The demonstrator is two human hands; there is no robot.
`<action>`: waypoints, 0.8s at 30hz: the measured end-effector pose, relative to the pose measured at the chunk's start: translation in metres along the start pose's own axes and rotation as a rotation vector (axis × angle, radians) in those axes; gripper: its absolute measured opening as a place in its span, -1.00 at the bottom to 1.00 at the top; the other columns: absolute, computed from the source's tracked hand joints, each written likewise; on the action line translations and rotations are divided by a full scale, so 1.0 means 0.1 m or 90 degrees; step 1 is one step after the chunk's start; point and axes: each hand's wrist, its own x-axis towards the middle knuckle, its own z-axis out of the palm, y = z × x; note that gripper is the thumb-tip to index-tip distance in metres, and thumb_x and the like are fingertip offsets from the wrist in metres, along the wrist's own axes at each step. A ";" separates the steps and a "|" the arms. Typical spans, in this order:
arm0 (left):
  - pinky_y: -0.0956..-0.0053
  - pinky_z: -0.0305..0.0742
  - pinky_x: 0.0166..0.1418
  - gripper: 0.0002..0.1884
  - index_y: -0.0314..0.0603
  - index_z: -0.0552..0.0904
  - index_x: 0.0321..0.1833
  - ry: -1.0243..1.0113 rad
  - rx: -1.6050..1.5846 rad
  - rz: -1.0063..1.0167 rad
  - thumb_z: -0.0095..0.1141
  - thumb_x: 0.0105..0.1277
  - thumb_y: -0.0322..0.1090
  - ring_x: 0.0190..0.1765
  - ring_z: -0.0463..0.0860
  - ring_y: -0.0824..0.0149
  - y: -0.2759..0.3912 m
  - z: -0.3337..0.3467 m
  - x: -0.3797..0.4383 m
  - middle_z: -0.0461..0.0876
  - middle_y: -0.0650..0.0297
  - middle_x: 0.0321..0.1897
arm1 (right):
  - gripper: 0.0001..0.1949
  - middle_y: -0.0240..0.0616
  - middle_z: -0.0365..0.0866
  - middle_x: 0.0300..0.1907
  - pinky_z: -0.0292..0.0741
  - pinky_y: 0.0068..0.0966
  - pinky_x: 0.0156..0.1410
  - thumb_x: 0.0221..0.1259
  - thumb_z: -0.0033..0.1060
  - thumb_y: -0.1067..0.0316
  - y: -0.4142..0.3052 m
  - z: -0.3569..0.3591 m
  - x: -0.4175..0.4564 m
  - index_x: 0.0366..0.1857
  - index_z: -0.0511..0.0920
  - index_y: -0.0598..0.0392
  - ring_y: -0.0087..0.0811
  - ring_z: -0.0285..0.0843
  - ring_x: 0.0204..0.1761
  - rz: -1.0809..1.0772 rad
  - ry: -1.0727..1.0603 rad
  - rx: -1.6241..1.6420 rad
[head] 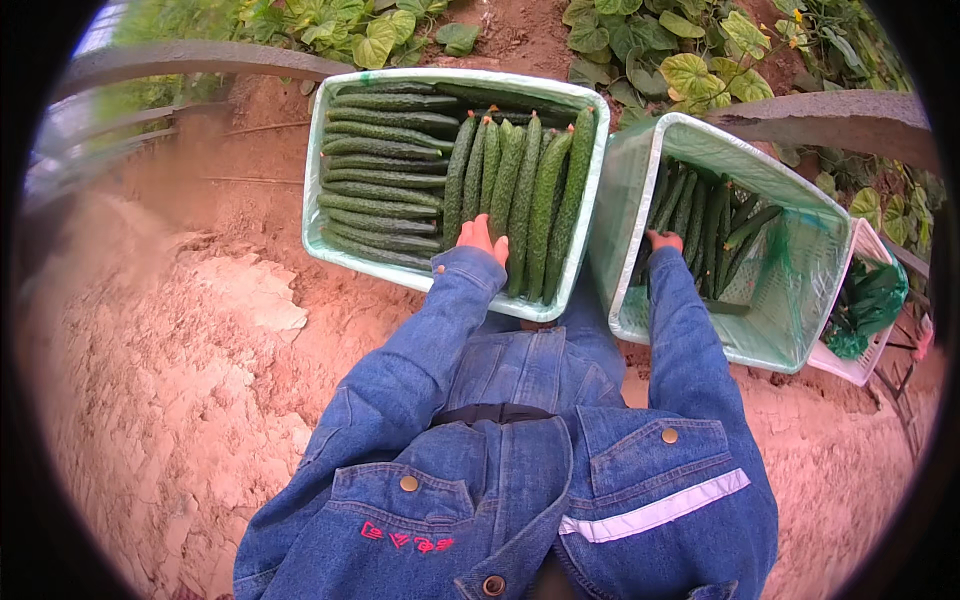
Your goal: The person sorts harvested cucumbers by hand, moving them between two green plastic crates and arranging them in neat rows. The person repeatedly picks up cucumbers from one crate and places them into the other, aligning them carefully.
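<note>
My left hand (485, 236) lies over the near ends of upright-laid cucumbers (507, 180) in the left plastic crate (367, 271); whether it grips one cannot be told. Crosswise cucumbers (382, 178) fill that crate's left side in a neat stack. My right hand (664, 241) reaches into the right green crate (637, 225), beside its left wall and next to a bunch of cucumbers (697, 217). Its fingers are mostly hidden, so what they hold does not show. Clear film lines both crates.
A pink crate (862, 367) with green netting (870, 307) stands at the far right. Curved grey bars (202, 60) cross behind the crates on both sides. Leafy cucumber plants (690, 67) grow beyond them. Cracked, dry soil (187, 360) surrounds my body.
</note>
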 end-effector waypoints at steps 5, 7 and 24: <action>0.15 0.71 0.26 -0.30 -0.31 0.37 0.58 -0.044 -0.159 0.134 0.30 0.43 -0.29 0.27 0.68 0.01 -0.49 0.07 0.04 0.58 -0.10 0.28 | -0.29 0.06 0.86 0.05 0.69 -0.28 0.19 -0.03 0.73 0.01 0.06 -0.43 -0.22 0.17 0.75 0.34 -0.15 0.82 0.00 -0.007 0.044 0.079; 0.20 0.75 0.23 -0.29 -0.30 0.36 0.59 -0.083 -0.255 0.175 0.31 0.41 -0.33 0.27 0.69 0.04 -0.67 0.09 0.07 0.58 -0.08 0.28 | -0.28 0.00 0.86 0.00 0.71 -0.32 0.06 0.00 0.74 0.01 0.06 -0.75 -0.53 0.20 0.73 0.34 -0.22 0.81 -0.08 -0.058 0.069 0.165; 0.44 0.69 -0.08 -0.68 -0.22 0.64 0.30 -0.157 -0.598 0.069 0.22 0.55 -0.38 -0.16 0.78 0.38 -1.27 -0.39 0.52 0.78 0.21 -0.10 | -0.39 -0.10 0.75 -0.15 0.68 -0.32 0.02 0.17 0.66 -0.01 -3.08 0.24 -3.58 0.09 0.66 0.33 -0.28 0.72 -0.15 -0.289 -0.132 0.133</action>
